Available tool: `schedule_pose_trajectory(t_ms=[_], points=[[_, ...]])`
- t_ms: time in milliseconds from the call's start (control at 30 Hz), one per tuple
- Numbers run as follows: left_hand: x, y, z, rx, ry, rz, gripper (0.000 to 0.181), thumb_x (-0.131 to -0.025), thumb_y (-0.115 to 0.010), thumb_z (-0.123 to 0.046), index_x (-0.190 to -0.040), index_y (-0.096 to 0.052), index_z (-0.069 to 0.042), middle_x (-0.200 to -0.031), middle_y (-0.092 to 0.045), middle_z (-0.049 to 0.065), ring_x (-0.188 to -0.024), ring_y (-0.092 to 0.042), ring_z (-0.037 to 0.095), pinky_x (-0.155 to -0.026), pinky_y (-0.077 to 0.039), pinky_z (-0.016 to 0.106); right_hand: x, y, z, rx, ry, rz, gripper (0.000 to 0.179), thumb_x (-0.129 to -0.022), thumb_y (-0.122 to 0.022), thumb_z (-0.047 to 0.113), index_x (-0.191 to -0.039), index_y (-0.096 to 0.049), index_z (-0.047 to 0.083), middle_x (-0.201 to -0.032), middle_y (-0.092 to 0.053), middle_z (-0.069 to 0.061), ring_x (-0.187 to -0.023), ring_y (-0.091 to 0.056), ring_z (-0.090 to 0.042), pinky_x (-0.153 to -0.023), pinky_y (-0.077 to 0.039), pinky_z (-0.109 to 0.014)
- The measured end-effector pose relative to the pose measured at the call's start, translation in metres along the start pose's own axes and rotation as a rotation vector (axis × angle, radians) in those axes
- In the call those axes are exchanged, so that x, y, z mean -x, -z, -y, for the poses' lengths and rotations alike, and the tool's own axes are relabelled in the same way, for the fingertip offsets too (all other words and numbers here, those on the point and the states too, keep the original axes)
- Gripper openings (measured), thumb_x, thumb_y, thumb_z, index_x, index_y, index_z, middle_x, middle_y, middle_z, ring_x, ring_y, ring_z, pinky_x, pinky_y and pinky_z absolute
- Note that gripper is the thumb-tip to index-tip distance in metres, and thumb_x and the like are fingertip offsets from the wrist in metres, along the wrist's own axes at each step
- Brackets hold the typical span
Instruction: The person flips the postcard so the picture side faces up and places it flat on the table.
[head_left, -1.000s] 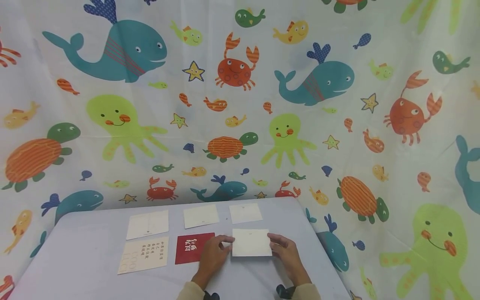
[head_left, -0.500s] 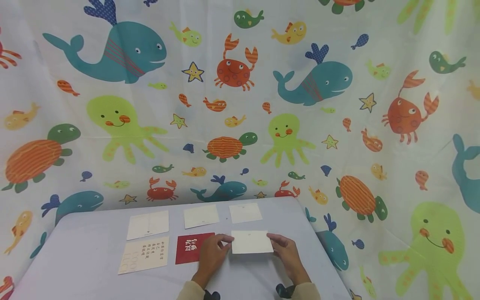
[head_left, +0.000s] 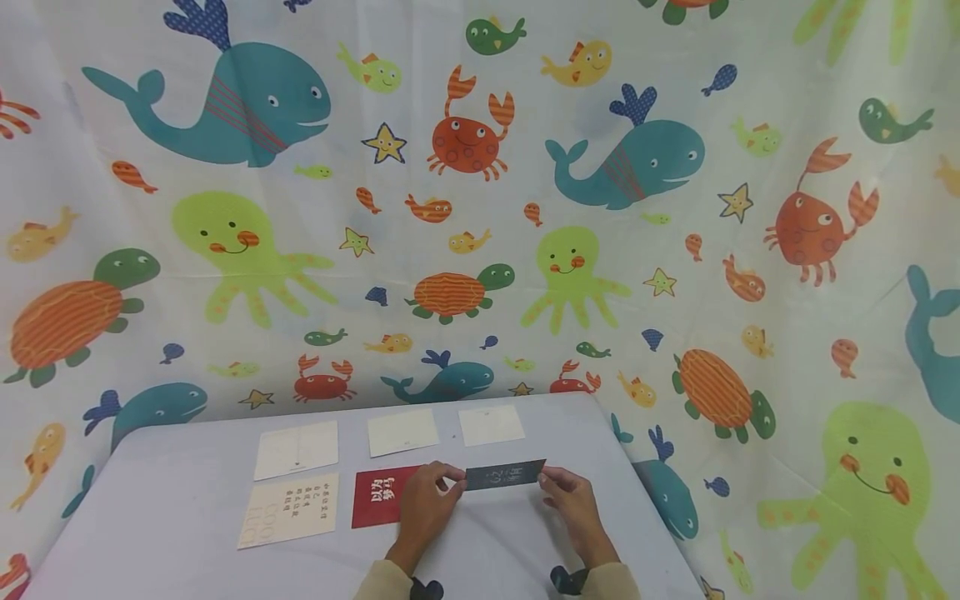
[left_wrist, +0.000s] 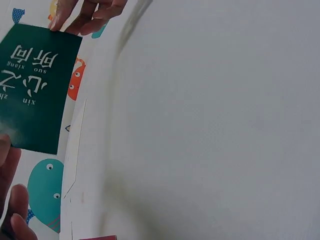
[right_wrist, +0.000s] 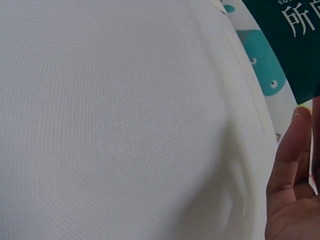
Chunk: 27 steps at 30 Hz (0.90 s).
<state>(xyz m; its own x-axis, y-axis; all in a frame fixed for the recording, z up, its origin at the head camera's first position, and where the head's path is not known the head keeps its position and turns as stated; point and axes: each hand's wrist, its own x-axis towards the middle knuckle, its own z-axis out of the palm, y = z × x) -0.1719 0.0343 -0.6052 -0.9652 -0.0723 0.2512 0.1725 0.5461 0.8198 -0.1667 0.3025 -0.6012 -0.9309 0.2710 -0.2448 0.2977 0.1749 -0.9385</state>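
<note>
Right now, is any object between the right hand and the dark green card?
No, nothing visible is: the right hand pinches one end of the dark green card, and the left hand holds the opposite end.

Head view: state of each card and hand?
Dark green card: raised, tilted, lettering showing
Left hand: pinching green card's left end
Right hand: pinching green card's right end
Red card: flat, lettering up, partly hidden
Cream card: flat, lettering up
Left white card: flat, near-blank
Middle white card: flat, near-blank
Right white card: flat, near-blank
</note>
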Motion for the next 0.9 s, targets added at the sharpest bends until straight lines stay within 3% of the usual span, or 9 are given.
schedule_pose_trajectory(t_ms=[167, 400, 633, 900], points=[[-0.0002, -0.0002, -0.0029, 0.017, 0.042, -0.001, 0.012, -0.088, -0.087, -0.019, -0.097, -0.082, -0.023, -0.089, -0.078, -0.01, -0.079, -0.059, 0.007, -0.071, -0.048, 0.024, 0.0006, -0.0007, -0.0016, -0.003, 0.019, 0.0, 0.031, -0.096, -0.079, 0.032, -0.12, -0.077, 0.012, -0.123, -0.077, -0.005, -0.107, -0.072, -0.016, -0.094, -0.06, -0.039], [-0.0009, -0.0001, -0.0025, 0.089, 0.074, -0.011, 0.012, -0.087, -0.088, -0.018, -0.094, -0.079, -0.022, -0.086, -0.079, -0.008, -0.076, -0.059, 0.005, -0.07, -0.049, 0.023, 0.0011, -0.0038, -0.0006, -0.04, 0.022, -0.028, 0.027, -0.097, -0.078, 0.022, -0.121, -0.074, 0.011, -0.107, -0.077, -0.003, -0.095, -0.073, -0.017, -0.084, -0.058, -0.034], [-0.0006, -0.001, -0.0006, 0.08, 0.09, -0.007, 0.009, -0.087, -0.088, -0.019, -0.093, -0.081, -0.021, -0.087, -0.08, -0.007, -0.077, -0.059, 0.005, -0.071, -0.049, 0.023, 0.0018, -0.005, -0.0039, -0.056, 0.036, -0.043, 0.029, -0.096, -0.078, 0.022, -0.121, -0.073, 0.008, -0.109, -0.077, -0.006, -0.093, -0.074, -0.018, -0.08, -0.058, -0.031], [0.0001, -0.0033, 0.0035, 0.073, 0.116, 0.041, 0.024, -0.086, -0.089, -0.021, -0.109, -0.084, -0.021, -0.087, -0.079, -0.01, -0.071, -0.054, 0.004, -0.066, -0.046, 0.021, 0.0007, -0.0059, -0.0049, -0.043, -0.015, -0.04, 0.036, -0.092, -0.083, 0.02, -0.125, -0.075, 0.01, -0.112, -0.077, -0.006, -0.094, -0.074, -0.017, -0.082, -0.059, -0.034]])
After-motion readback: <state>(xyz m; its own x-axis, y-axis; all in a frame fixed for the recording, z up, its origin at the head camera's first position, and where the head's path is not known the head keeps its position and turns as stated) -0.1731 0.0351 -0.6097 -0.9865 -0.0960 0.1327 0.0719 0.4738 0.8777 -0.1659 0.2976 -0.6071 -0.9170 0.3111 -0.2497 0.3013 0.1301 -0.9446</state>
